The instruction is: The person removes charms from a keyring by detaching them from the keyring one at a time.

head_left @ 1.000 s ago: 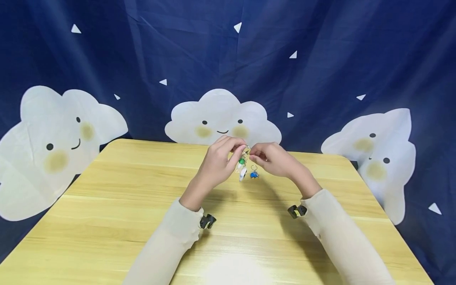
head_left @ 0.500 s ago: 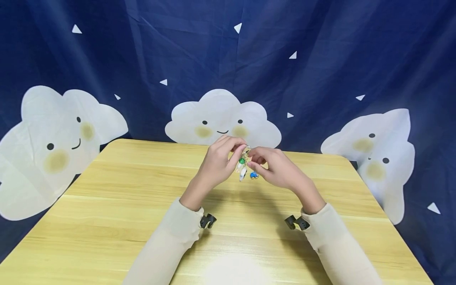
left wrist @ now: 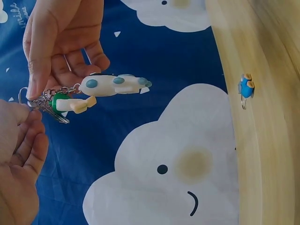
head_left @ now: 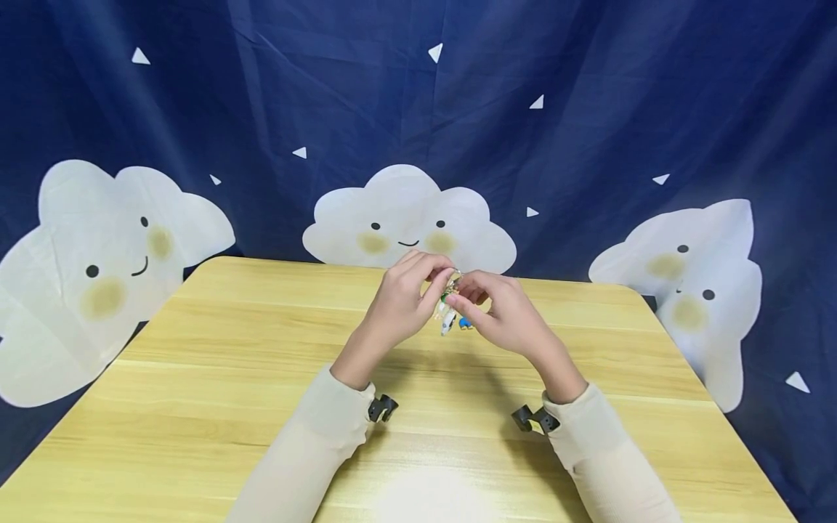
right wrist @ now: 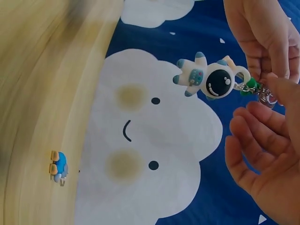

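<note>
Above the table's far part, my left hand [head_left: 402, 298] pinches the top of a keychain with several metal links. A white astronaut charm [right wrist: 211, 82] with a dark visor hangs from it, beside a green-and-cream figure [left wrist: 70, 104]. My right hand [head_left: 513, 312] meets it from the other side, its thumb and a finger gripping the metal links near the ring; its other fingers are loosely bent. The exact contact is partly covered by fingertips. A small blue figure charm [left wrist: 246, 86] with its own ring lies apart on the table, partly behind the right thumb in the head view.
The light wooden table [head_left: 229, 392] has its far edge just beyond the hands. Behind it hangs a dark blue curtain [head_left: 366, 87] printed with white smiling clouds. A small black device [head_left: 382, 407] sits at each wrist.
My right hand has come down and to the left, its thumb now over the charms' links and part of the blue figure. My left hand has stayed nearly still.
</note>
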The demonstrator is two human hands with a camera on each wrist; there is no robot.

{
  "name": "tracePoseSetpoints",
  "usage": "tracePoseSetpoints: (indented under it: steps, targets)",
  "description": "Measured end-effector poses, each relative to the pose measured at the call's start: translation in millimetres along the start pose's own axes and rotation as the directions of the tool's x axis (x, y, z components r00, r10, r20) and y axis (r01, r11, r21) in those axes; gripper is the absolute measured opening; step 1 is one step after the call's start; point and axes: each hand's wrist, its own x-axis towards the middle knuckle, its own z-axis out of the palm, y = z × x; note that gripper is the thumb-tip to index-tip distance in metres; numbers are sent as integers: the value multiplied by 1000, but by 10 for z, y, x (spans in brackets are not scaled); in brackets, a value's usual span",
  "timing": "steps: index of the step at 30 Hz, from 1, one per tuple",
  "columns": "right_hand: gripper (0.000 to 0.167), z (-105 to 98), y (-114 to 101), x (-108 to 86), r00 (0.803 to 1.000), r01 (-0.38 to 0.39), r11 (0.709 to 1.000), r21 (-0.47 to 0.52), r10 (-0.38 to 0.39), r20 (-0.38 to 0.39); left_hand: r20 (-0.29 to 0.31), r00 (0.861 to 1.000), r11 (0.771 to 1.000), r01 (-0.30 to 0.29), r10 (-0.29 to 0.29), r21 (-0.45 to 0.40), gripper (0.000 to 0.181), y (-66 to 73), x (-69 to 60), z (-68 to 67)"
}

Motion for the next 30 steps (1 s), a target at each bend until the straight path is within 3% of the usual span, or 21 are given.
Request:
tracePoseSetpoints:
  steps: [12, 30]
  targets:
    - [13, 29, -22, -20, 998, 13, 1000, -26, -15, -65, 17, 1000, 1000, -4, 4, 10, 6, 21, -8, 16]
    - [17, -43, -127, -49, 994, 65, 996, -53, -69, -89, -19, 1000, 1000, -12, 12, 7, 5, 15, 6, -12]
